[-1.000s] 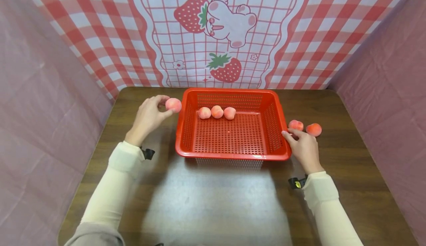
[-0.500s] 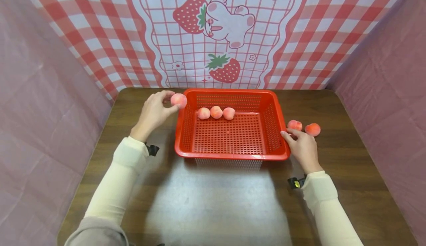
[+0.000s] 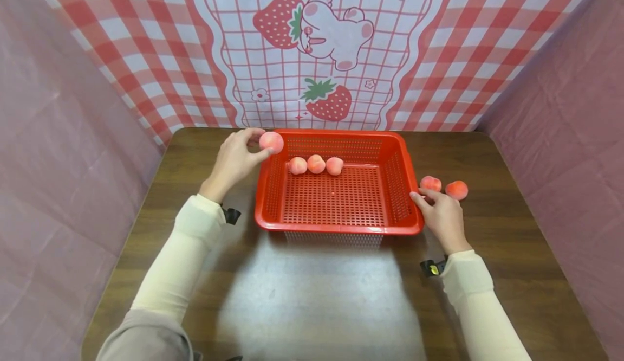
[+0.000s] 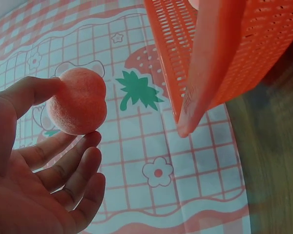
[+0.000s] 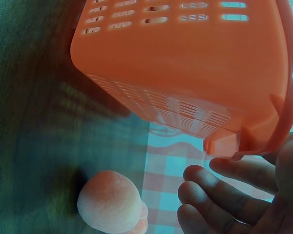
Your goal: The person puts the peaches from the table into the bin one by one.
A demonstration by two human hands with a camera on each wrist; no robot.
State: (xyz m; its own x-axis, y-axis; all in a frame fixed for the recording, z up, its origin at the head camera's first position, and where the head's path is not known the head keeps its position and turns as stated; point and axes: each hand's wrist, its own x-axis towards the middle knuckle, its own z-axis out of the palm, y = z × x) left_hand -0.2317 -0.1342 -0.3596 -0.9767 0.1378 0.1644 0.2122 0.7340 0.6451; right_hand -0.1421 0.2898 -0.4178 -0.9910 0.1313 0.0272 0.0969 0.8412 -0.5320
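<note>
My left hand pinches a peach between thumb and fingertips, over the back left corner of a red plastic basket. In the left wrist view the peach is held up beside the basket's rim. Three peaches sit in a row inside the basket, towards its back left. My right hand grips the basket's right rim with thumb and index finger; in the right wrist view its other fingers lie outside, below the rim.
Two more peaches lie on the wooden table just right of the basket, behind my right hand. A checked cloth with strawberry prints hangs at the back. Pink cloth walls off both sides.
My left hand has moved right and slightly away with its peach, from left of the basket to over its corner. The right hand stays on the rim.
</note>
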